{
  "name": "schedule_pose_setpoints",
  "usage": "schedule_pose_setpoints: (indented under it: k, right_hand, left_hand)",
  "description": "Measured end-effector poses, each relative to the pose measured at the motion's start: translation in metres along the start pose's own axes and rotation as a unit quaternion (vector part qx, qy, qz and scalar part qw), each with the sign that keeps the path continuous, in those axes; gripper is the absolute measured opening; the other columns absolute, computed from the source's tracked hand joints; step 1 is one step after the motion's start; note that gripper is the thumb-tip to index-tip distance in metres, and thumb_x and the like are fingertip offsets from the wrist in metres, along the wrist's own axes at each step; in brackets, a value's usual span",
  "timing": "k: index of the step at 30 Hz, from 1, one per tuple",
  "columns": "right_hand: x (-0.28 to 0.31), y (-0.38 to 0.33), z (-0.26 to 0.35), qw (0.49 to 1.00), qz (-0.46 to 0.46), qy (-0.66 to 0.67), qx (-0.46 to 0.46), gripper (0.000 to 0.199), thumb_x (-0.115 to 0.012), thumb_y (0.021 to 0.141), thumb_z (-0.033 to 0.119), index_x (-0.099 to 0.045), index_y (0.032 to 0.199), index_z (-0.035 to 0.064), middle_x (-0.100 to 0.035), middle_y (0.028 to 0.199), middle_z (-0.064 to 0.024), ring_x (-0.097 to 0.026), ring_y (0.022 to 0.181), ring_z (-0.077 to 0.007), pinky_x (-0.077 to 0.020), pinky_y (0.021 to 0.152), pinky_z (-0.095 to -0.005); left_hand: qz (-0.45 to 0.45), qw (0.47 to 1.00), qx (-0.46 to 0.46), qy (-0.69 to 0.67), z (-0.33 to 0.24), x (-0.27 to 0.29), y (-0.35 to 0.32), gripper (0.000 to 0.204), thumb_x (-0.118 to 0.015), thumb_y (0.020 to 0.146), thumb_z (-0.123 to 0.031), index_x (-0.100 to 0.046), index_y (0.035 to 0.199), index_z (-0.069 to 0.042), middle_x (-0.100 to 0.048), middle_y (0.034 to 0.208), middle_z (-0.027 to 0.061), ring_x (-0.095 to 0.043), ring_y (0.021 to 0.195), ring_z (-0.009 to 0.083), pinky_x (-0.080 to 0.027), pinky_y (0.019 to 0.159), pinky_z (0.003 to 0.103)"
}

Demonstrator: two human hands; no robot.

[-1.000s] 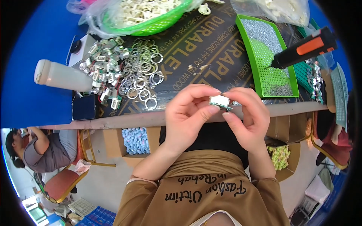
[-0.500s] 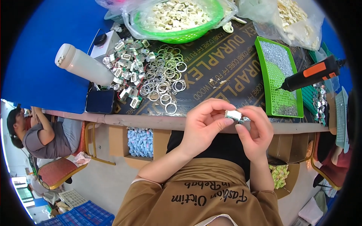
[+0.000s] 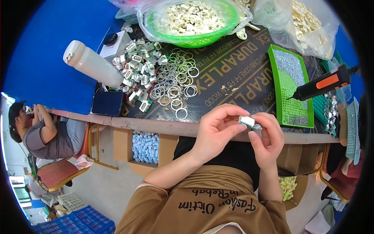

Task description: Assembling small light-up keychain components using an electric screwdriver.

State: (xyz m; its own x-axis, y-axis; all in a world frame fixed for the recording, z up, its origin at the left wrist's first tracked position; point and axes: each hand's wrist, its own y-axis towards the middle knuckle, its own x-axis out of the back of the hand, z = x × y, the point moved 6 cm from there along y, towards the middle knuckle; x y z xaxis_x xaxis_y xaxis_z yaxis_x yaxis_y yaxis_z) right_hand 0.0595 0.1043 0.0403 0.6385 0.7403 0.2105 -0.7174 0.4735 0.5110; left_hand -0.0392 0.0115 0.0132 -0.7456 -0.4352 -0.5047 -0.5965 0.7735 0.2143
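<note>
While both hands (image 3: 241, 134) pinch small metal part (image 3: 247, 122); green basket (image 3: 202, 39) holds cream pieces (image 3: 191, 17).

Blue wall (image 3: 46, 46), grey floor (image 3: 105, 191), red-cushioned chair (image 3: 58, 173).

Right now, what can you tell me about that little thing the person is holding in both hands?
The small part is a pale, whitish block, boxy in shape, with something silvery and metallic at its right end. It looks like plastic joined to metal, though it is too small to see finer detail. It is held in the air just in front of the table edge, pinched between the left hand and the right hand. Fingertips of both hands touch it and hide part of it.
</note>
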Motion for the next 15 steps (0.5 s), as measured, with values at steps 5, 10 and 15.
schedule_pose_setpoints:
  k: [5,10,15]
  right_hand:
    - [-0.001,0.000,-0.003,1.000,0.010,0.005,-0.003,0.032,-0.066,0.071,-0.001,-0.058,0.101,-0.0044,-0.059,0.098,-0.0144,-0.056,0.085,-0.0219,-0.0459,0.076,-0.0300]
    - [0.001,0.002,-0.010,1.000,0.001,-0.016,0.010,0.043,-0.064,0.075,0.008,-0.052,0.115,-0.0032,-0.056,0.111,-0.0168,-0.056,0.097,-0.0262,-0.0444,0.085,-0.0346]
    - [0.016,-0.015,-0.026,0.997,0.001,-0.062,-0.034,0.038,-0.063,0.074,0.003,-0.054,0.110,-0.0026,-0.058,0.105,-0.0153,-0.057,0.094,-0.0256,-0.0451,0.083,-0.0332]
  left_hand:
    - [0.000,1.000,0.006,-0.005,-0.001,0.002,0.000,0.027,-0.057,0.080,0.011,-0.056,0.105,0.003,-0.054,0.102,0.0062,-0.056,0.096,0.0130,-0.048,0.086,0.026]
    - [-0.070,0.992,-0.079,0.074,-0.031,0.028,0.010,0.025,-0.057,0.082,0.007,-0.053,0.106,0.000,-0.056,0.098,0.0059,-0.058,0.091,0.0134,-0.049,0.081,0.026]
    - [-0.203,0.831,-0.238,0.459,-0.119,0.103,0.039,0.012,-0.057,0.082,0.002,-0.063,0.091,-0.004,-0.056,0.089,0.0045,-0.053,0.082,0.0125,-0.043,0.070,0.023]
